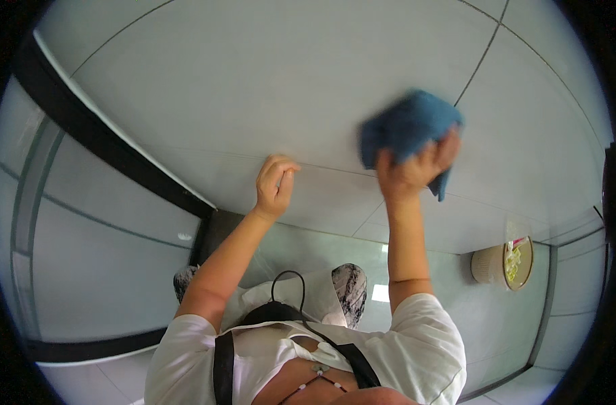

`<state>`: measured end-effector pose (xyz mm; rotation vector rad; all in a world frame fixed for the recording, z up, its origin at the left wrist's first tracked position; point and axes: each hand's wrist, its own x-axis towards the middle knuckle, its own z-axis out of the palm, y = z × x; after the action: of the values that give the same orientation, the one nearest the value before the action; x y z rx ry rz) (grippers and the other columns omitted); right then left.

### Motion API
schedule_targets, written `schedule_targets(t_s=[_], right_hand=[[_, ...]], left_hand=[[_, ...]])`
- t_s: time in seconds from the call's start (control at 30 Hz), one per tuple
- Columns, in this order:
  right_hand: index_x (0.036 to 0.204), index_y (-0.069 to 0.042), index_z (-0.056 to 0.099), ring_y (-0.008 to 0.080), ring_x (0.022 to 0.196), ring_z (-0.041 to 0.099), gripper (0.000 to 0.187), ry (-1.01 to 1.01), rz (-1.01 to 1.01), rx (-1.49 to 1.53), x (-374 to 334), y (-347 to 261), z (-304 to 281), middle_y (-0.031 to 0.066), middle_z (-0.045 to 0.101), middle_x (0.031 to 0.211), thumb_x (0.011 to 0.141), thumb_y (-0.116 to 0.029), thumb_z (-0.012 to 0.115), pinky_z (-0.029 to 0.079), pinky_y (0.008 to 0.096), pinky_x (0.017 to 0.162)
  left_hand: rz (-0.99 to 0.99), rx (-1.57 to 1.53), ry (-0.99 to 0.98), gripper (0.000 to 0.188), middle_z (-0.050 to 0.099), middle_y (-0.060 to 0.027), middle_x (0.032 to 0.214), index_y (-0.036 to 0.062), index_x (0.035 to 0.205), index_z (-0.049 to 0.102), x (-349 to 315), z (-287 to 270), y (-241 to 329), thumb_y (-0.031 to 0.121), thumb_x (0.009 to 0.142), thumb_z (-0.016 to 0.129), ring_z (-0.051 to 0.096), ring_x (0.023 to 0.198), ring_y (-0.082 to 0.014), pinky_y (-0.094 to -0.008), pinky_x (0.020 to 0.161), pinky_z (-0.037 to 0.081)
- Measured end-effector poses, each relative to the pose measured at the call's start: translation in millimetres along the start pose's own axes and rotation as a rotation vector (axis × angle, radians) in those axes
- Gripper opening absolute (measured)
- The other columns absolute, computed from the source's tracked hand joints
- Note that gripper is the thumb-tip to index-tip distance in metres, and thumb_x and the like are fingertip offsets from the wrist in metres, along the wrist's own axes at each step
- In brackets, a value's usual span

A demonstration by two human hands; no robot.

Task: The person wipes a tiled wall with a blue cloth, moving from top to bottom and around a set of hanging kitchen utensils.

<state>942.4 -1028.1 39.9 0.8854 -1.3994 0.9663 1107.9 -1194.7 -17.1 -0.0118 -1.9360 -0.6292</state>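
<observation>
My right hand [416, 169] presses a blue cloth [406, 128] flat against a pale grey tiled wall [254, 81], with fingers curled over the cloth's lower edge. My left hand [275, 183] rests on the same wall to the left, at a horizontal grout line, fingers bent and holding nothing. Both forearms rise from my white-sleeved shoulders at the lower edge.
A dark door frame [112, 145] runs diagonally at the left, beside glass panels [85, 270]. A round beige bin [504, 265] with paper scraps stands on the floor at the right. My patterned shoes [348, 287] show below on the glossy tiled floor.
</observation>
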Motion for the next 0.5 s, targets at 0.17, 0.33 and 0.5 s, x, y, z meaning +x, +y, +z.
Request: schedule_targets(t_s=[0.17, 0.33, 0.5], right_hand=[[0.083, -0.014, 0.06, 0.0213, 0.119, 0.047, 0.015, -0.271, -0.247, 0.104, 45, -50, 7, -0.0012, 0.057, 0.11, 0.068, -0.014, 0.06, 0.029, 0.0448, 0.097], [0.081, -0.016, 0.061, 0.0171, 0.117, 0.048, 0.012, -0.525, -0.366, 0.264, 11, -27, -23, -0.0025, 0.058, 0.109, 0.07, -0.014, 0.06, 0.031, 0.0416, 0.096], [0.085, -0.017, 0.063, 0.021, 0.117, 0.047, 0.019, -0.411, -0.292, 0.058, 4, -10, -32, -0.0015, 0.06, 0.105, 0.066, -0.015, 0.064, 0.031, 0.0436, 0.097]], left_hand=[[-0.328, -0.213, 0.114, 0.012, 0.053, -0.0047, 0.073, 0.002, 0.083, 0.054, 14, -10, 34, 0.002, 0.087, 0.043, 0.047, 0.066, -0.0133, -0.0264, 0.063, 0.041], [-0.462, -0.235, 0.222, 0.015, 0.052, -0.0026, 0.075, 0.002, 0.085, 0.052, 38, -13, 66, 0.005, 0.091, 0.039, 0.046, 0.068, -0.0099, -0.0252, 0.064, 0.041], [-0.295, -0.13, 0.108, 0.012, 0.052, -0.0043, 0.078, 0.0026, 0.085, 0.053, 40, -37, 39, 0.003, 0.089, 0.042, 0.048, 0.07, -0.0138, -0.0269, 0.064, 0.041]])
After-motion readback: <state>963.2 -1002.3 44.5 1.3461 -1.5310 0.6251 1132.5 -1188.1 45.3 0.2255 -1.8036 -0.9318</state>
